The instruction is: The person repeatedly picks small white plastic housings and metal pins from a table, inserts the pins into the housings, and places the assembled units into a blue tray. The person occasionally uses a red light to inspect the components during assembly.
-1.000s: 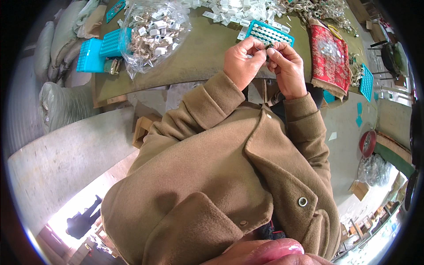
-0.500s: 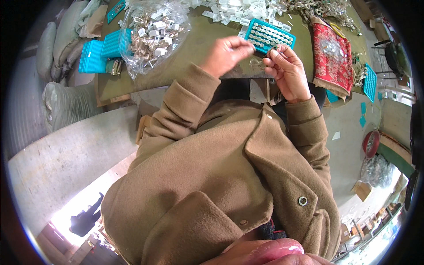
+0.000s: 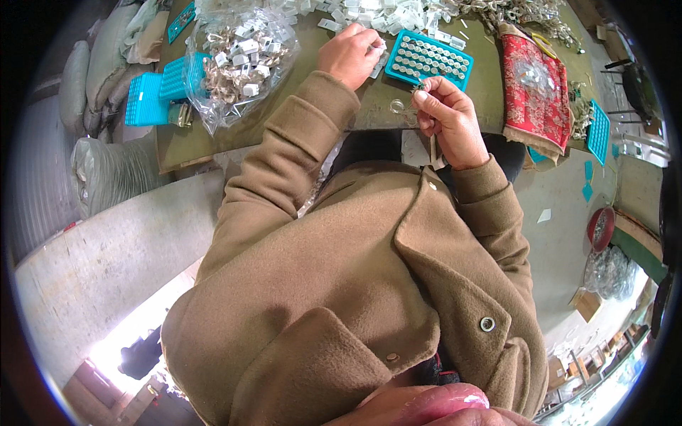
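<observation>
My left hand [image 3: 349, 58] is at the near edge of a pile of white translucent plastic pieces [image 3: 366, 15]. Its bent fingertips close on one white piece [image 3: 382, 45], mostly hidden by the fingers. Just right of it lies a teal tray [image 3: 393, 69] with rows of small round silvery parts. In front of the tray, my right hand [image 3: 449, 117] pinches a small dark metal piece [image 3: 418, 86] between thumb and forefinger; its exact kind is too small to tell. A clear looped strip [image 3: 399, 106] lies on the table beside these fingers.
A clear bag [image 3: 241, 67] of metal and white parts stands left, beside stacked teal trays [image 3: 145, 99]. Tangled metal parts [image 3: 526, 18] lie at the far right. A red patterned cloth [image 3: 526, 106] hangs over the right edge of the olive table [image 3: 320, 117].
My left hand has moved away from the right one, leftward and farther out to the white pieces. My right hand has shifted slightly left and nearer, still pinching the small metal piece.
</observation>
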Demonstrator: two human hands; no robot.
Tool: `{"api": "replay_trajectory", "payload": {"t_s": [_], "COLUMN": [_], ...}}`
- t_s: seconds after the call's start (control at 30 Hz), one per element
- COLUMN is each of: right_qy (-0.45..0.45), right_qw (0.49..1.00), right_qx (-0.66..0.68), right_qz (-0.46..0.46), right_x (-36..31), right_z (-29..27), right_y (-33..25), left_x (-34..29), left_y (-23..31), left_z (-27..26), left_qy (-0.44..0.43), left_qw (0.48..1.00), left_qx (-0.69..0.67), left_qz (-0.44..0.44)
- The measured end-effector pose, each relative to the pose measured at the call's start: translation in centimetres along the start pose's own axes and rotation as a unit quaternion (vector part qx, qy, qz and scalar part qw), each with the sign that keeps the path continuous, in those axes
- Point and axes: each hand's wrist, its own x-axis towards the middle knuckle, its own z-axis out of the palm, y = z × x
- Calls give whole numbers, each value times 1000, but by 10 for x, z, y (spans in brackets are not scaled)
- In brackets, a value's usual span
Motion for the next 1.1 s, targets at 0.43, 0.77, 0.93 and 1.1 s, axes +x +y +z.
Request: {"api": "replay_trajectory", "payload": {"t_s": [0.43,0.77,0.93,1.1], "right_qy": [-2,-9,-21,-7], "right_qw": [995,997,997,994], "right_qx": [28,-27,18,110], "right_qz": [-92,-67,-65,-21], "right_x": [13,-8,-13,-15], "right_z": [7,1,5,8], "right_y": [-6,-21,-14,-10], "left_x": [-32,-50,-56,-62], "left_y": [23,72,79,78], "left_z": [-51,-41,-27,-21], "left_qy": [-162,-201,-122,-150], "left_qw": [688,751,571,494], "left_qx": [-629,-599,-754,-794], "left_qz": [-324,-189,-299,-321]}}
